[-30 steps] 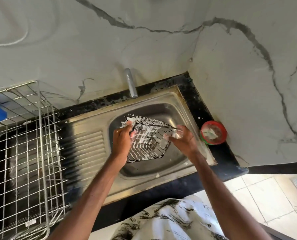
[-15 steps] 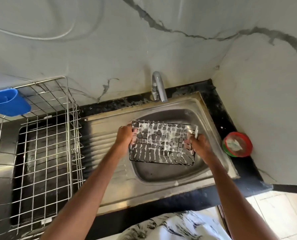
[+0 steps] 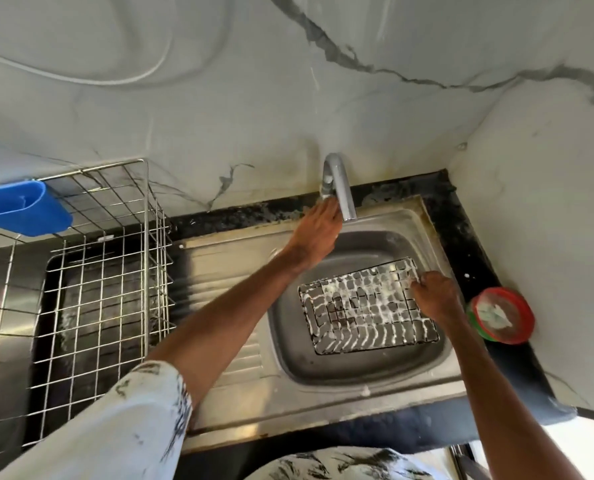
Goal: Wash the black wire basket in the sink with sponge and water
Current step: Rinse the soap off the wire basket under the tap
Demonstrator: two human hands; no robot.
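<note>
The black wire basket, coated in white foam, lies tilted inside the steel sink basin. My right hand grips the basket's right rim near its far corner. My left hand is off the basket and stretched toward the base of the chrome tap, fingertips at the tap and blurred. No water runs from the spout. No sponge shows in either hand.
A red and green round dish with white soap sits on the black counter right of the sink. A steel wire dish rack stands on the left with a blue plastic holder hung on it. Marble walls close the corner.
My left hand let go of the basket's left rim and reached up to the tap. The basket dropped lower into the basin, now held by my right hand alone.
</note>
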